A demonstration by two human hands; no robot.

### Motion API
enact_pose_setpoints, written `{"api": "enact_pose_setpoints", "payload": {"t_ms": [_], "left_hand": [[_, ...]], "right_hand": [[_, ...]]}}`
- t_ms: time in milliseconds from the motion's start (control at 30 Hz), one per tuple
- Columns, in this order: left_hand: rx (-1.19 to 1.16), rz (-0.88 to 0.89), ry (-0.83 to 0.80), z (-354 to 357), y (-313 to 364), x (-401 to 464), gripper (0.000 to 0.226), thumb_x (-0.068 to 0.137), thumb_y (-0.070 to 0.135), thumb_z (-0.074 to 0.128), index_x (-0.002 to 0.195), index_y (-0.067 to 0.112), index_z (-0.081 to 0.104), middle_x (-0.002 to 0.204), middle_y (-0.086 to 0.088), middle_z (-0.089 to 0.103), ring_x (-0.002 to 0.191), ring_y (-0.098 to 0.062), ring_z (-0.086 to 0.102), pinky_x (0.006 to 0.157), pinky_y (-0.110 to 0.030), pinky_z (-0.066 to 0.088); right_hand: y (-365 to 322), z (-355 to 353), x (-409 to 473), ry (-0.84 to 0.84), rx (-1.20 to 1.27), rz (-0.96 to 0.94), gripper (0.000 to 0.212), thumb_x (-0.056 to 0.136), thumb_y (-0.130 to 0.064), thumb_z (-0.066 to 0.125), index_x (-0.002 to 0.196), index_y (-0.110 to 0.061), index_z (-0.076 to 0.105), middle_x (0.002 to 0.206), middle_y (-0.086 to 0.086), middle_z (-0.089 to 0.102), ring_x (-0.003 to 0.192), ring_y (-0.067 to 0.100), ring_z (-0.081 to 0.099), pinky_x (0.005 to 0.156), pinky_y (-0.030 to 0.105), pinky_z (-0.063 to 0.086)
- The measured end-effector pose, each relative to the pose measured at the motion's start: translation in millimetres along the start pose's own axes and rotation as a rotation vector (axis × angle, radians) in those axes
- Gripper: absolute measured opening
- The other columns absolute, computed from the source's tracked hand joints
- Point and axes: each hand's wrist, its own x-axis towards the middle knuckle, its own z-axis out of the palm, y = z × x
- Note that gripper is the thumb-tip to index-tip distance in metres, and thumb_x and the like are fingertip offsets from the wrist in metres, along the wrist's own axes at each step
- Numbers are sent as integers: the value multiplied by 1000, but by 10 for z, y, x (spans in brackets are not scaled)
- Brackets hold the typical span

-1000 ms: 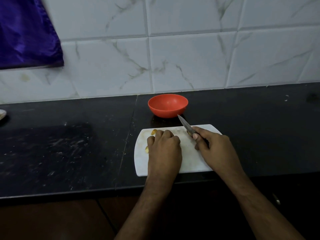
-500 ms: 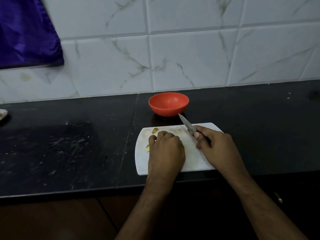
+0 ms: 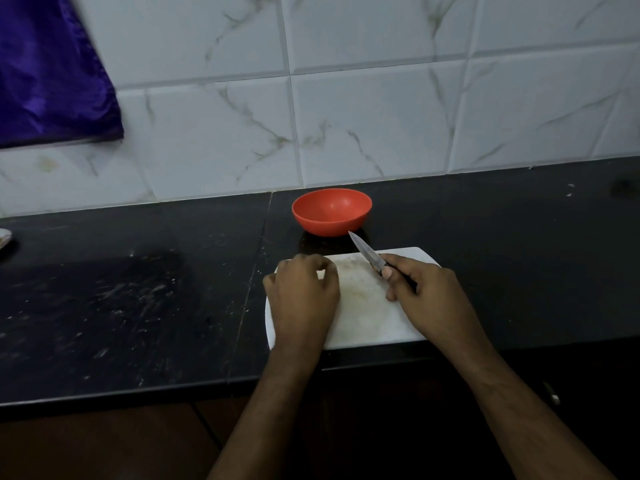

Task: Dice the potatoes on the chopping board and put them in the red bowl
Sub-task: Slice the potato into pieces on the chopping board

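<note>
White marble-veined tiles point(image 3: 363, 116) back our dark stone counter point(image 3: 121, 299), which is scuffed with pale streaks. Far to the left of our left hand, high on the wall, hangs a purple cloth point(image 3: 48, 71), and at the counter's left edge we can just make out a pale object point(image 3: 4, 237), too cut off to name.

Our left hand point(image 3: 303, 296) rests over the left part of the white chopping board point(image 3: 363, 317), knuckles up, fingers curled under at the board's far left corner. The potatoes, if they are under it, are hidden by the hand; we cannot tell whether the fingers hold any pieces or nothing at all. Between our two hands the board's bare surface is smeared with faint brownish stains and a few small specks.

Beyond the board, up and slightly right of our left hand, sits the red bowl point(image 3: 331, 211): round, smooth, orange-red, with nothing that we can see inside. It stands on the counter apart from the board's far edge.

Our right hand point(image 3: 420, 292) lies over the right side of the board and grips the dark handle of a small knife point(image 3: 367, 252), fingers wrapped round it. Its narrow blade slants up and left from the hand, the tip ending just before the bowl's near side.
</note>
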Motion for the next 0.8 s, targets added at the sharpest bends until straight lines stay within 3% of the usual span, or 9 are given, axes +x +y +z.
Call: {"api": "enact_pose_setpoints", "payload": {"t_ms": [167,333,500,667,733,800], "left_hand": [[128,-33,-115,63,-207,414,19,93,31,64,108,23,73,111,1,71,105,-22,63,94,-49,51],[183,-83,-242,118,-265,576,10,93,24,66,99,23,74,97,2,72,86,-15,66,86,-43,58],[43,29,-204,112,-204,517,14,91,17,67,92,29,72,90,15,68,84,-7,64,94,-48,52],[-152,163,-230,141,15,222,9,83,25,78,90,30,74,87,15,69,77,-2,64,86,-42,54],[-138,155,-283,207,73,93,10,83,30,78,92,32,73,86,17,70,88,-2,65,95,-38,46],[-76,136,-282,251,94,13,9,87,33,75,96,32,74,93,17,72,99,-6,62,94,-32,31]], "right_hand": [[3,-6,4,-3,17,-10,30,101,-35,53,128,-36,65,72,-16,69,70,-9,63,65,13,42],[17,-8,9,-10,13,-1,31,100,-37,53,129,-35,64,70,-13,70,75,-7,64,70,12,46],[29,-2,2,1,11,-12,29,100,-37,53,127,-37,65,67,-13,69,73,-6,64,66,11,44],[33,-5,12,3,11,-11,29,100,-37,53,126,-37,65,67,-14,69,73,-6,64,71,14,47],[31,-4,9,12,16,-18,29,100,-36,54,126,-36,66,67,-13,69,72,-6,64,70,14,46],[31,-4,2,22,15,-22,28,100,-36,54,125,-36,67,66,-12,69,70,-5,64,67,14,45]]}}
